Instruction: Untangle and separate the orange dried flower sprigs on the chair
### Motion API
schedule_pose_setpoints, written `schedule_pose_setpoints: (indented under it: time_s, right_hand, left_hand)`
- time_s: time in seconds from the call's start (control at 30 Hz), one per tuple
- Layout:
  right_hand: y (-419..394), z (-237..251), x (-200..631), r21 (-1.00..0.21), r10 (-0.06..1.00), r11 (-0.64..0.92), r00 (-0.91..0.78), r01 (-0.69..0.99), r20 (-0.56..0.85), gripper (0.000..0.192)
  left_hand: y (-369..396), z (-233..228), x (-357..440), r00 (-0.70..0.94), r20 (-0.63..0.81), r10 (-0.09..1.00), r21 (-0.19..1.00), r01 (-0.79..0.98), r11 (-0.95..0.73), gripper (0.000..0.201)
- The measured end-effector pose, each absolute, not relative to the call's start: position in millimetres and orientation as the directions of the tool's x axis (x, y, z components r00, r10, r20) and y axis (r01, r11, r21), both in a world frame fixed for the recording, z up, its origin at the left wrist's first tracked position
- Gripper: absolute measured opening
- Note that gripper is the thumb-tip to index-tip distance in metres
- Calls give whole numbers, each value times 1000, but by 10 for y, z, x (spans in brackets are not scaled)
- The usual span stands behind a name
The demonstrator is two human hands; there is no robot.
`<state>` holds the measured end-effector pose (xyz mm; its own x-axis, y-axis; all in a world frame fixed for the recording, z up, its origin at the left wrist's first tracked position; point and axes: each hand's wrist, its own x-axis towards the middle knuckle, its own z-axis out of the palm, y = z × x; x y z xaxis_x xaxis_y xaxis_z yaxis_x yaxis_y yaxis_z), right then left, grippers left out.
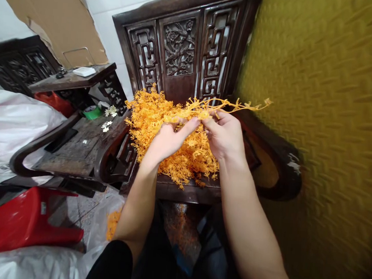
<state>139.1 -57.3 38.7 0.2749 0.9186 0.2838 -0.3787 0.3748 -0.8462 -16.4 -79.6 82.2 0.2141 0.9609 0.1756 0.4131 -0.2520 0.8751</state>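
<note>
A heap of orange artificial sprigs (148, 123) covers the seat of a dark carved wooden chair (177, 85). Above the heap, my left hand (171, 140) is closed on a yellow-orange plastic sprig (234, 104), its thumb pointing right. My right hand (225, 132) pinches the same sprig close by, thumb and forefinger together. The sprig's thin stems stick out to the right past my right hand. Some fingers of my left hand are hidden behind the sprig and the heap.
On the left, a wooden side table (76, 148) bears a green tape roll (92, 112) and small pale pieces (107, 126). A red plastic stool (21, 221) stands below it. A textured yellow surface (329, 125) rises close on the right. White sacks (13, 121) fill the far left.
</note>
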Motion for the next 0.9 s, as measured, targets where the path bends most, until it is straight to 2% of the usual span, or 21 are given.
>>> schedule_pose_setpoints:
  time_s: [0.1,0.2,0.33,0.47,0.6,0.73,0.9]
  right_hand:
    - [-612,411,1354,-856,912,391,272,-339,308,30]
    - [-663,448,1338,-857,894,427,276,-288,353,23]
    - [-724,497,1392,-868,891,437,245,-234,382,29]
    - [-783,516,1500,-920,938,346,94,-185,334,41]
    - [-812,505,1557,-929,932,360,-10,-81,362,31]
    - [-797,511,1550,-921,935,353,35,-164,352,32]
    - [-794,532,1544,-911,969,226,-15,-345,246,39]
  left_hand:
    - [-820,822,-142,310,176,934,784,529,-324,51]
    - [-771,764,-173,334,201,921,733,572,-368,44]
    - [-671,681,-232,345,239,908,750,528,-399,28]
    - [-648,687,-233,406,349,845,767,395,-506,26]
    - [-679,722,-242,396,362,844,746,420,-517,29]
    - [-659,724,-340,440,314,841,818,324,-475,40]
    - [-597,714,-427,326,331,885,888,210,-410,64]
